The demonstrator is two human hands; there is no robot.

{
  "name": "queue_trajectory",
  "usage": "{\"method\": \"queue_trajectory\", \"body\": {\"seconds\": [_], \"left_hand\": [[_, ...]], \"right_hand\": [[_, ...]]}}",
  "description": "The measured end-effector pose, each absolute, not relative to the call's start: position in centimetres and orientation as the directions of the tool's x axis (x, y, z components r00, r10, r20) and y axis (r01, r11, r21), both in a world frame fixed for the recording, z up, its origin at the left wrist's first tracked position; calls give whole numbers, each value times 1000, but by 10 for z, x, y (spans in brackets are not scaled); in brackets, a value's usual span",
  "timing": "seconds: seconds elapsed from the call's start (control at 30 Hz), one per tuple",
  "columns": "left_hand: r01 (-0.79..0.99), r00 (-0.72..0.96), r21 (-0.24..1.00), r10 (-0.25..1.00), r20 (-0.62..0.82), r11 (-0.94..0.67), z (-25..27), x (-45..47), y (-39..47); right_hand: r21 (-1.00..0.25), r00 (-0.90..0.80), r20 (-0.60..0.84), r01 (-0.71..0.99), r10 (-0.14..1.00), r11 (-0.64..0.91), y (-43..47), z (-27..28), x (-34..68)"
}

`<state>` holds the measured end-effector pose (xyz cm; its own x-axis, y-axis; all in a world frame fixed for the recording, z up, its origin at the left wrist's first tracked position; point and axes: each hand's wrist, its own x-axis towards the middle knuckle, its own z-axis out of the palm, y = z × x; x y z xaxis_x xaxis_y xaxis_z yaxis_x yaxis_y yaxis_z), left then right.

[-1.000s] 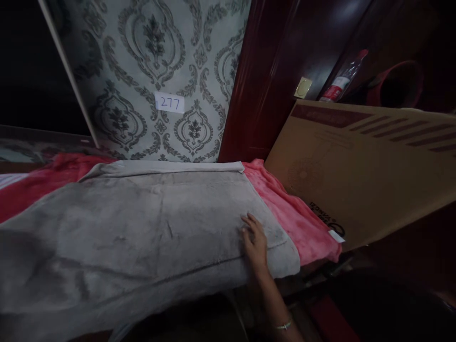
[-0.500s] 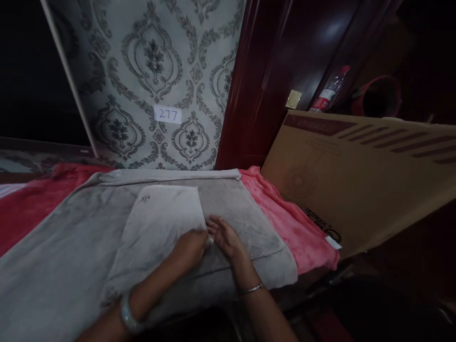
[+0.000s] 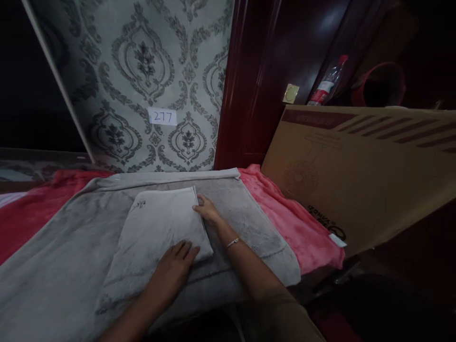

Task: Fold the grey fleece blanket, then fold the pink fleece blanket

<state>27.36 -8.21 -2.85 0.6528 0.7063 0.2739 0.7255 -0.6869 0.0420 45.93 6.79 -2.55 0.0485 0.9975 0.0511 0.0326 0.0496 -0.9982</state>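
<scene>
A light grey folded towel [image 3: 153, 223] with a small dark embroidered motif near its far left corner lies on a larger grey blanket [image 3: 78, 237]. My left hand [image 3: 175, 266] rests flat on the towel's near part, fingers slightly apart. At the far right corner, my right hand [image 3: 206, 209] has the towel's side edge between thumb and fingers. The folded layers show along that right side.
Pink cloth [image 3: 281, 213] shows under the blanket on both sides. A large cardboard box [image 3: 320, 156] stands at the right, with a plastic bottle [image 3: 326, 88] behind its top edge. The patterned wall [image 3: 142, 71] carries a paper label [image 3: 163, 116] reading 277.
My left hand has let go of the towel's right edge and moved nearer me, lying flat. My right hand has gone up along that edge to the far corner and closed there.
</scene>
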Motion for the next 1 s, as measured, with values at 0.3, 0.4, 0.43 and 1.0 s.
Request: {"method": "queue_trajectory", "body": {"seconds": [0.3, 0.4, 0.43, 1.0], "left_hand": [[620, 745, -31, 577, 334, -784, -34, 293, -80], [621, 758, -16, 596, 265, -783, -46, 299, -82], [626, 752, 0, 604, 263, -780, -49, 298, -82], [643, 738, 142, 659, 146, -752, -26, 290, -94]], "right_hand": [[-948, 200, 183, 294, 962, 119, 70, -27, 486], [-941, 206, 170, 325, 964, 97, 61, -40, 494], [-938, 204, 172, 331, 964, 97, 59, -44, 495], [-886, 184, 198, 455, 963, 95, 43, -30, 488]]}}
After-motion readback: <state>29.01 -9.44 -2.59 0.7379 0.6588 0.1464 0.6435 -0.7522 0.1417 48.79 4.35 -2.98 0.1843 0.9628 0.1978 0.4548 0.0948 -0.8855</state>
